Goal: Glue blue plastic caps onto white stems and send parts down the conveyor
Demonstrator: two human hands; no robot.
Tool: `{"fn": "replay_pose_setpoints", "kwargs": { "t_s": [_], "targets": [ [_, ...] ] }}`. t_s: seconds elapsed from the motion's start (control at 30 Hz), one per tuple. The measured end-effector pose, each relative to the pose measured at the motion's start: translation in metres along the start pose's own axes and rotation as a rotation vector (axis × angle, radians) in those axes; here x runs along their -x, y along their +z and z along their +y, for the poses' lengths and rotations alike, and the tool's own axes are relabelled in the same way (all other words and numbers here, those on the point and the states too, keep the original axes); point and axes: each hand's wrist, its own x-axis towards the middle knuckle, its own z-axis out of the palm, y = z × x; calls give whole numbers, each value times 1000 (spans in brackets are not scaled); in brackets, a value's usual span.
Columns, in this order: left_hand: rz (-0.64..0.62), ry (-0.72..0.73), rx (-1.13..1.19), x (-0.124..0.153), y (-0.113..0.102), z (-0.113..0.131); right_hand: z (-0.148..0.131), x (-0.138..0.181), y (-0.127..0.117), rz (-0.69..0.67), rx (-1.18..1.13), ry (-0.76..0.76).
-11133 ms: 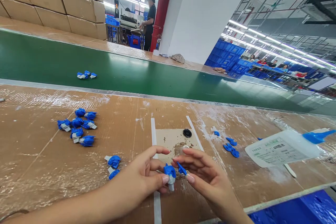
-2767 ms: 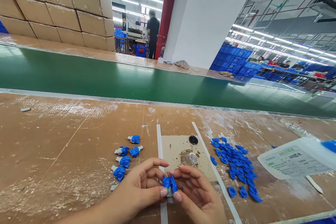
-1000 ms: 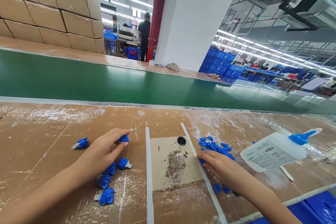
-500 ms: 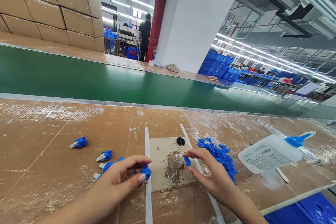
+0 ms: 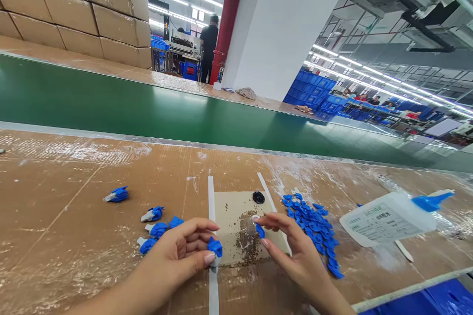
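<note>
Between the thumb and fingers of my left hand is a small blue plastic part with a pale end. My right hand pinches a small curved blue piece beside a little clear cup, which its fingers partly hide. The cup stands on a beige board marked with brown wet spots. A round black disc lies behind it. Right of my right hand spreads a pile of loose blue pieces. Several blue parts with pale ends lie left of my left hand.
A translucent bottle with a blue nozzle lies at the right, near a pale flat stick. White tape strips flank the board. Beyond the brown table runs a green conveyor belt. Stacked cartons and a person are farther back.
My right hand has moved slightly left with the blue piece, closer over the clear cup. My left hand still holds its blue part, now turned a little. The view has shifted slightly.
</note>
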Motion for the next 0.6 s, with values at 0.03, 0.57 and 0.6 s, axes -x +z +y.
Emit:
{"fn": "replay_pose_setpoints", "kwargs": {
  "t_s": [0.03, 0.57, 0.6],
  "targets": [
    [-13, -3, 31, 1, 2, 0, -6, 3, 5, 41, -125, 68],
    [-98, 3, 197, 8, 12, -10, -53, 25, 60, 101, -638, 211],
    [-99, 0, 191, 8, 12, -11, -52, 26, 59, 96, -556, 176]
  ]
}}
